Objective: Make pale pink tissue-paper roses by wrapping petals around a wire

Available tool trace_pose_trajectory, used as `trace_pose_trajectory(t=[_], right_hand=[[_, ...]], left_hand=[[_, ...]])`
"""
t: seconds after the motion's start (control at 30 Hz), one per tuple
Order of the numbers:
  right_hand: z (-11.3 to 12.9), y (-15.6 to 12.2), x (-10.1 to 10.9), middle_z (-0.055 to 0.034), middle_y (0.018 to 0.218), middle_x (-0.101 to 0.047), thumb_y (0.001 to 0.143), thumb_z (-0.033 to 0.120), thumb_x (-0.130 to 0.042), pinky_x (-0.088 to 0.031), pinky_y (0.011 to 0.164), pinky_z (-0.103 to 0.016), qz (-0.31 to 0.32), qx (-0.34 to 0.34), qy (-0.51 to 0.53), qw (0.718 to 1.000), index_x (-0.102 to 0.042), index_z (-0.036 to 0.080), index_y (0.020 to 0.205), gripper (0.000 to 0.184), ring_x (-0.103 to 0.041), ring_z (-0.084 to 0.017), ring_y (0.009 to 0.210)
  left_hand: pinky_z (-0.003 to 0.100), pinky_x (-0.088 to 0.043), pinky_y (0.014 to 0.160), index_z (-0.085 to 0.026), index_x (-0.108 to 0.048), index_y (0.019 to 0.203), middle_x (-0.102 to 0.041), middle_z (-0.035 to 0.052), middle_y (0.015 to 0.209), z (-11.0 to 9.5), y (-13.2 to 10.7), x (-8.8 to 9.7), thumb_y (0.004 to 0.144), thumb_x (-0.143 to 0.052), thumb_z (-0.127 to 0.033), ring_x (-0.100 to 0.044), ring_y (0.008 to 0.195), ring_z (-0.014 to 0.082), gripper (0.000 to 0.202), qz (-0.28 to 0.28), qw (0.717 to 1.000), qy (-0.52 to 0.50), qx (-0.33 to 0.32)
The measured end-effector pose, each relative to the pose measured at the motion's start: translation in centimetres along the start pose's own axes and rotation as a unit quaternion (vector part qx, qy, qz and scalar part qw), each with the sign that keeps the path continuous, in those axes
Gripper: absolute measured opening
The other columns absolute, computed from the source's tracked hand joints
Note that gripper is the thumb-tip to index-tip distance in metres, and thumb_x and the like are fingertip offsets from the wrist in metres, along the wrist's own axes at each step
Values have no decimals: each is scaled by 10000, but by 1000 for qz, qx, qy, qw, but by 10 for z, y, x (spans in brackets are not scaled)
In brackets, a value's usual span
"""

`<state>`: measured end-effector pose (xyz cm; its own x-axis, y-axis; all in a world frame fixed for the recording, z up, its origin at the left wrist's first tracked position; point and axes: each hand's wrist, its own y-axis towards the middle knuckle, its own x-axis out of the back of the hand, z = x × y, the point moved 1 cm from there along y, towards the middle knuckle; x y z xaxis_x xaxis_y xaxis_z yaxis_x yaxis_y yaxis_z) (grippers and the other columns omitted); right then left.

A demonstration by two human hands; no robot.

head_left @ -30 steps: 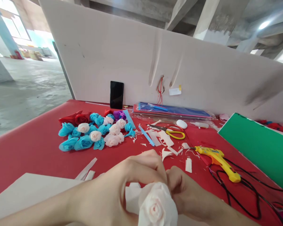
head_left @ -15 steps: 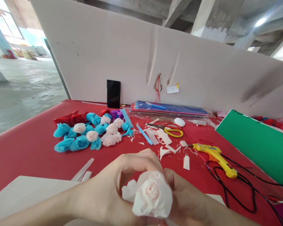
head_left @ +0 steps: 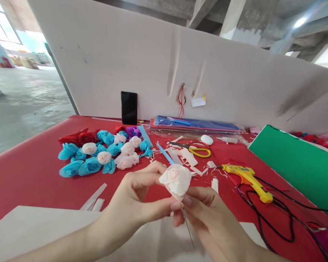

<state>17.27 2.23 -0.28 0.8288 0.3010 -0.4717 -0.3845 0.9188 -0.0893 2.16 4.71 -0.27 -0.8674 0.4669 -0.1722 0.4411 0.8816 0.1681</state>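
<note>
A white paper rose with a pale pink centre is held up between my two hands. My left hand pinches its base with the thumb, the fingers curled behind the petals. From the right, the thumb and fingers of my right hand close on the bottom of the rose. A thin wire stem slants down below it. Beneath my hands lies a large white paper sheet.
Blue, white, red and purple paper flowers lie at the left. Scissors, a blue pen and paper scraps are behind my hands. A yellow glue gun with a black cord rests at the right, near a green board. A phone leans upright.
The rose has risen, moved away from me and turned, so its side and the wire stem now show. Both hands have gone up with it, fingertips now meeting at its base.
</note>
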Motion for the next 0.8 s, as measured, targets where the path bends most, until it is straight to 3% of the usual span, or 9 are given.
trace_pose_trajectory(t=[0.2, 0.47, 0.63, 0.8], right_hand=[[-3, -4, 2, 10, 618, -670, 804, 384, -737, -432, 700, -207, -38, 27, -45, 998, -805, 258, 784, 145, -575, -100, 675], [-1, -3, 0, 25, 577, -665, 817, 361, -723, -450, 708, -192, -30, 10, -50, 998, -798, 246, 782, 142, -592, -89, 657], [2, -2, 1, 53, 624, -658, 674, 239, -826, -445, 626, -158, -104, 22, -43, 993, -765, 258, 681, 64, -571, -72, 629], [5, -2, 3, 65, 613, -583, 627, 163, -820, -397, 602, -188, -126, 78, -155, 977, -693, 230, 626, 144, -499, -87, 625]], left_hand=[[206, -479, 567, -202, -737, 614, -529, -29, 560, 5, -3, -8, 771, -756, -329, -487, 556, 113, 202, -19, 996, -76, 51], [207, -448, 634, -202, -710, 656, -572, -36, 569, 5, -4, -10, 850, -665, -362, -505, 616, 119, 254, -2, 990, -121, 71], [218, -489, 640, -224, -703, 613, -657, -33, 627, 5, -4, -6, 803, -720, -270, -593, 661, 143, 196, -63, 986, -138, 65], [188, -483, 694, -218, -723, 660, -671, -32, 734, 4, -5, -5, 808, -729, -330, -584, 757, 134, 186, -124, 984, -112, 65]])
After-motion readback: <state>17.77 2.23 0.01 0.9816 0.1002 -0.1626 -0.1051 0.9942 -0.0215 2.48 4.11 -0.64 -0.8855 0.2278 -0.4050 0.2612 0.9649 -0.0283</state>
